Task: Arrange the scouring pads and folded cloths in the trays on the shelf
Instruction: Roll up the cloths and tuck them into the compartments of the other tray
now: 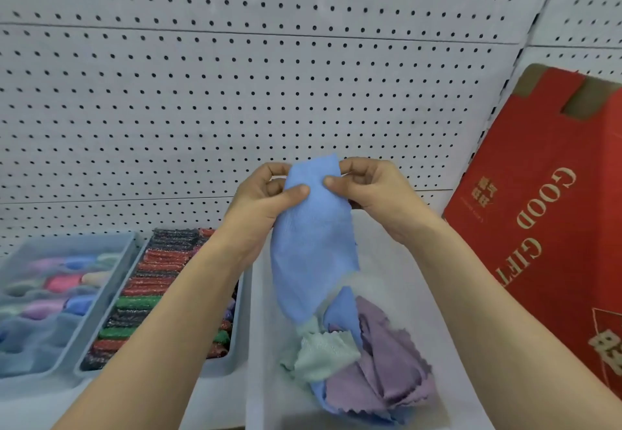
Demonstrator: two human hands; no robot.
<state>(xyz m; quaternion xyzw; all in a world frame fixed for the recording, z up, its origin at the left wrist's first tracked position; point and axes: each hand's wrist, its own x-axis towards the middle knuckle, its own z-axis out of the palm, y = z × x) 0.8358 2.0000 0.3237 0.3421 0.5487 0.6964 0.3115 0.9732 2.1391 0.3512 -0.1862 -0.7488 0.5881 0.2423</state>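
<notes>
The left hand (266, 201) and the right hand (373, 194) are both closed in a pinch on the top edge of a blue cloth (313, 244), thumbs in front and fingers curled behind. The cloth hangs down between the wrists, and its lower end reaches the heap below.

The likely trouble is in that trailing end. It lies among the loose cloths (370, 355), so lifting or folding could drag a purple or green one along, or tip one over the wall. The grip is also narrow and high, so a fold started here may come out crooked, and if one pinch slips the cloth would drop back into the heap unfolded.

Directly under the hands stands a pale tray (407, 261), which holds that jumble of purple, green and blue cloths towards the near end, none of them folded. Just left of the left forearm, a grey tray (215, 367) is packed with scouring pads (148, 295) in red, green and black rows. Further left, another tray (101, 298) holds rolled cloths (57, 291) in mixed colours, though they are blurred. Right of the right hand a red box (555, 227) leans near the pale tray, and the pegboard (269, 93) rises behind everything
</notes>
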